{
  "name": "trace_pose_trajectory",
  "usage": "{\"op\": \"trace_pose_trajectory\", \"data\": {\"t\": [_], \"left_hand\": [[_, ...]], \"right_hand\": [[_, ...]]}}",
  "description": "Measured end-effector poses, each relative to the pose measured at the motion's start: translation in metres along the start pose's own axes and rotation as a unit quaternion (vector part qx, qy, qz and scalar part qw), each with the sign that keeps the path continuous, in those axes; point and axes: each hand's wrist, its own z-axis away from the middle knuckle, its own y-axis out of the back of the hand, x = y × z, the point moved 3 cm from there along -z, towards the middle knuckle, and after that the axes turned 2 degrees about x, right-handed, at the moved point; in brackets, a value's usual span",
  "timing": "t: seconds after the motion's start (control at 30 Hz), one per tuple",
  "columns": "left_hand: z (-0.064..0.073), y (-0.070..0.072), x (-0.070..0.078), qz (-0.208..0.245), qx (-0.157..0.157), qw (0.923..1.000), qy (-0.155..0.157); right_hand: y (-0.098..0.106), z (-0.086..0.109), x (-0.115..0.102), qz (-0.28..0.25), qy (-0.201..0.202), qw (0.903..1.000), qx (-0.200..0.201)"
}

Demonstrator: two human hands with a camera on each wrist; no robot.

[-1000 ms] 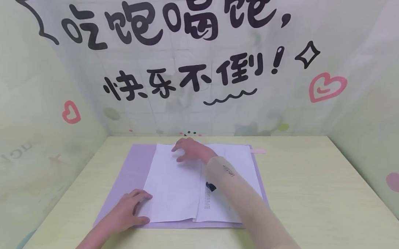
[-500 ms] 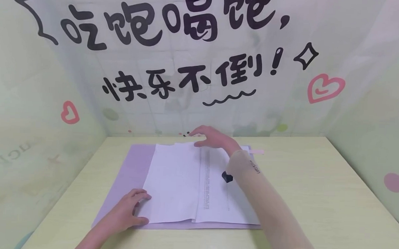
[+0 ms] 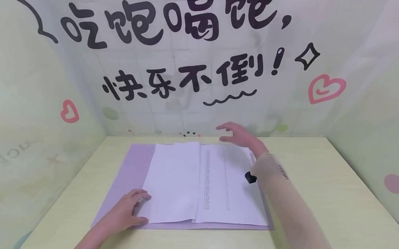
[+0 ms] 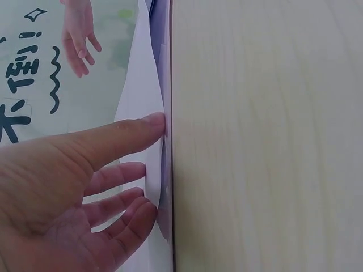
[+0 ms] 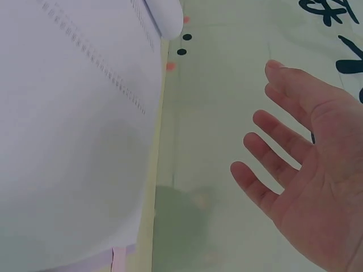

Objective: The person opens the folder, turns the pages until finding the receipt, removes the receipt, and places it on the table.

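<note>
A purple folder [image 3: 136,166] lies spread on the table with white sheets on it. The left sheet [image 3: 174,182] looks blank, while the right sheet [image 3: 241,199] carries narrow printed columns. My left hand [image 3: 125,211] rests at the lower left edge of the left sheet, thumb and fingers extended and spread; in the left wrist view the thumb touches the paper's near edge. Above the far right part of the folder, my right hand [image 3: 240,135] hovers with loose, spread fingers and holds nothing, as the right wrist view confirms.
The light wooden table [image 3: 325,195] extends to both sides of the folder. Behind it stands a pale backdrop [image 3: 173,118] with black lettering and pink hearts. A pink strip [image 5: 118,259] sticks out at the folder's edge. On the right wrist sits a small black object [image 3: 250,177].
My right hand has moved right and up, away from the top of the left sheet, uncovering the printed columns on the right sheet. My left hand has stayed in place.
</note>
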Motion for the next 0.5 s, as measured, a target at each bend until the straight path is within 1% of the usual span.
{"op": "trace_pose_trajectory", "data": {"t": [0.1,0.2,0.33,0.47,0.5], "left_hand": [[0.0,0.0,-0.001,-0.001,0.002,1.0,-0.004],[0.001,0.0,-0.001,0.003,0.003,0.9999,-0.015],[0.002,0.0,-0.002,0.006,0.005,0.9995,-0.03],[0.001,0.001,-0.004,0.025,-0.001,0.999,-0.037],[0.0,0.001,-0.004,0.03,-0.004,0.9989,-0.037]], "right_hand": [[0.007,0.008,0.011,-0.003,-0.014,0.9999,0.007],[0.013,0.016,0.023,-0.004,-0.026,0.9995,0.015],[0.018,0.026,0.039,0.004,-0.018,0.9995,0.026],[0.02,0.035,0.054,0.009,-0.01,0.9994,0.032],[0.02,0.038,0.057,0.01,-0.014,0.9994,0.031]]}}
